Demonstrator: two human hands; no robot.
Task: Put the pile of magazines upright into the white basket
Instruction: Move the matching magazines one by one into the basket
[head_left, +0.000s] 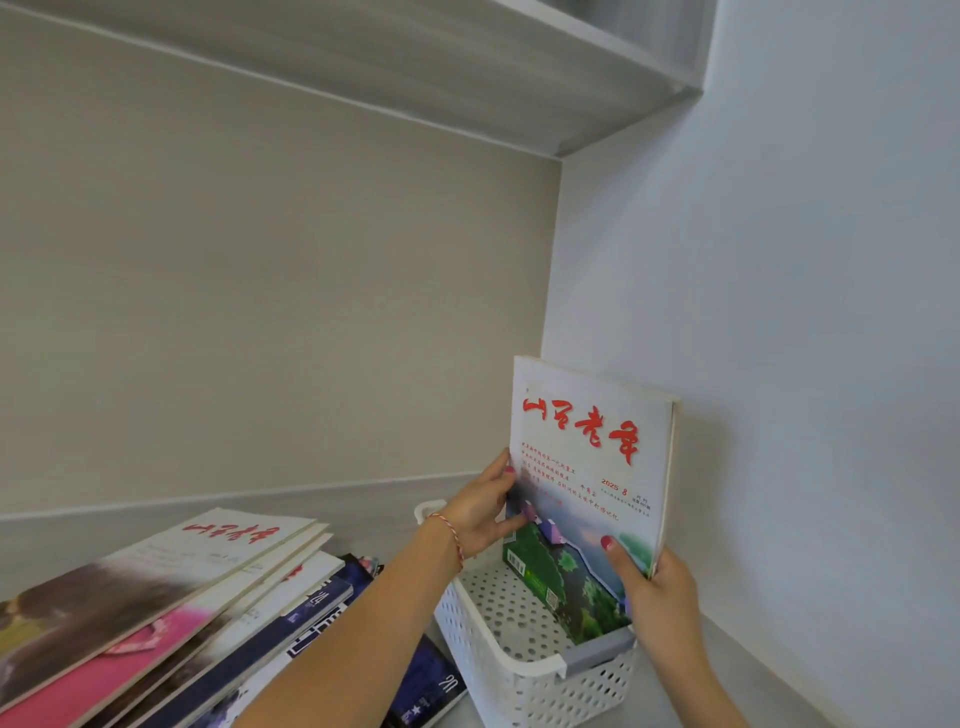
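A white magazine (587, 467) with red brush lettering and a green landscape on its cover stands upright, its lower edge down inside the white perforated basket (514, 670). My left hand (480, 512) grips its left edge and my right hand (657, 597) holds its lower right corner. Part of another green cover shows behind the left edge, low in the basket. A slanted pile of magazines (171, 608) lies to the left of the basket, topped by a similar white one with red lettering.
The basket stands in the right corner of a grey shelf surface (363, 499), close to the pale right wall (779, 312). Another shelf (519, 78) runs overhead. A dark magazine (431, 691) lies flat beside the basket's left wall.
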